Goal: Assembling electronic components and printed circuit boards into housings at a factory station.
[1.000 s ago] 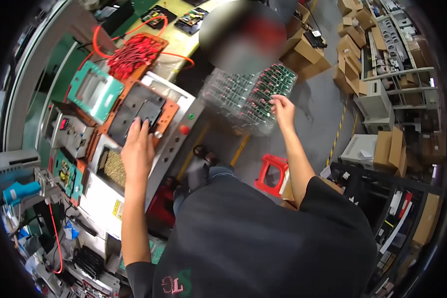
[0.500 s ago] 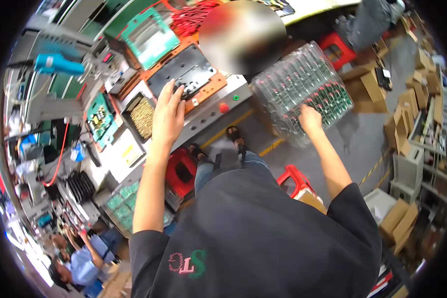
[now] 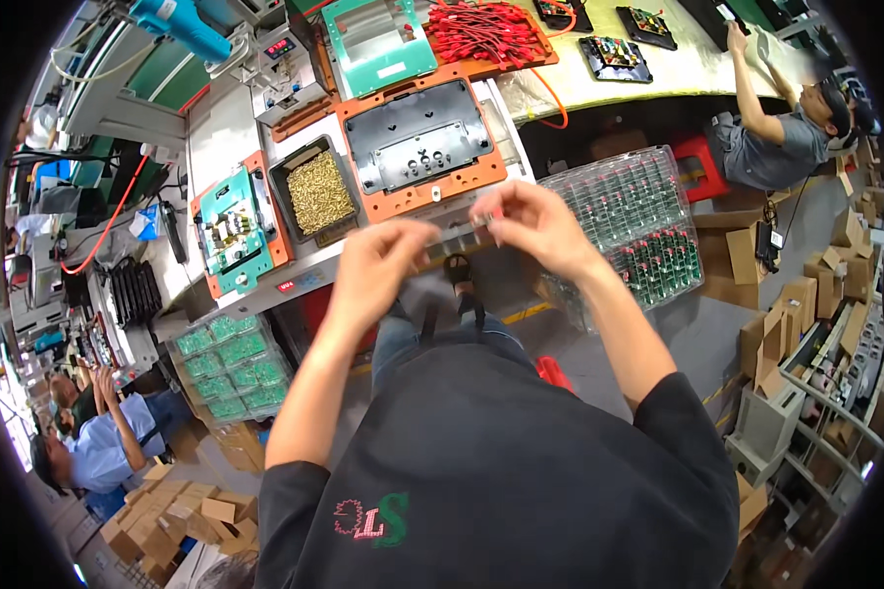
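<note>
My right hand [image 3: 545,234] pinches a small red-and-pale electronic part [image 3: 483,218] over the bench's front edge. Facing it a short way to the left, my left hand [image 3: 375,270] has its fingers curled toward the thumb; what they hold, if anything, is blurred. Just beyond both hands a black plastic housing panel [image 3: 417,133] lies in an orange fixture [image 3: 388,208]. A clear tray stack [image 3: 614,157] of small green boards with red parts stands to the right of my right hand.
A bin of brass-coloured screws [image 3: 319,191] sits left of the fixture, beside a green board jig [image 3: 234,236]. Red wire leads [image 3: 486,34] lie behind. A person [image 3: 781,128] works at the right bench. Below left is another tray of green boards [image 3: 231,363].
My right hand has come from the tray stack to the middle with a small part. My left hand has drawn back from the black panel toward it. The view has shifted.
</note>
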The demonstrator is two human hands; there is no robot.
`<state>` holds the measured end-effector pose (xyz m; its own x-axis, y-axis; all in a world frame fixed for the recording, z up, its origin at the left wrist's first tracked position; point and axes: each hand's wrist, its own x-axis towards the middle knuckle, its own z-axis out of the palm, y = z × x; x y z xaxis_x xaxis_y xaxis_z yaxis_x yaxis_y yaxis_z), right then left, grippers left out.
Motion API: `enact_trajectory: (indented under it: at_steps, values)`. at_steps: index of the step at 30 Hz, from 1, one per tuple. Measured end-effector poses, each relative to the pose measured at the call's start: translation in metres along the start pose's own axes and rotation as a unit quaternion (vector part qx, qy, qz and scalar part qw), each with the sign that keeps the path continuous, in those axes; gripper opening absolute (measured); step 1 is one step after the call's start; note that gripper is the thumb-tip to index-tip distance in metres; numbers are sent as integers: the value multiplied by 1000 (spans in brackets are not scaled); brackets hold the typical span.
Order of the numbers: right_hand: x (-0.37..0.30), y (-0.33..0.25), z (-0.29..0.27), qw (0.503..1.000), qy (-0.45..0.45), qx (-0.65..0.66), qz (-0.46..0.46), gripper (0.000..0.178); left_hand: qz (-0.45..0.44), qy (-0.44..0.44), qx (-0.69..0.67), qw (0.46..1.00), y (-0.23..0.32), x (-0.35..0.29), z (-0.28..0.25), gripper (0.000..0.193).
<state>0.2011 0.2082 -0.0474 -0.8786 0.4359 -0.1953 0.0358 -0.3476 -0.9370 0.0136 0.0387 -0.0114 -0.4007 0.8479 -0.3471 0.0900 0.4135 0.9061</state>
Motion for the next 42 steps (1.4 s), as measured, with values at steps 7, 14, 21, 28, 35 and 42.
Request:
enact_trajectory:
  at_steps: [7, 14, 21, 28, 35, 42]
  values:
    - [103, -24, -26, 982, -37, -182, -41, 24, 69, 10, -19, 997, 1, 82, -52, 27]
    - [119, -7, -36, 909, -52, -382, -157, 21, 192, 98, 108, 971, -33, 95, -41, 16]
    - [116, 4, -38, 850, -81, -443, -272, 24, 319, 98, 243, 911, -51, 84, -37, 19]
    - [119, -7, -40, 814, -78, -490, -303, 31, 352, 105, 292, 883, -57, 82, -34, 24]
    - [267, -24, -62, 929, 148, -297, -165, 65, 246, 204, 94, 943, -24, 77, -28, 19]
    - [197, -50, -14, 982, 0, -15, -188, 81, -17, 47, -389, 920, 18, 85, -62, 78]
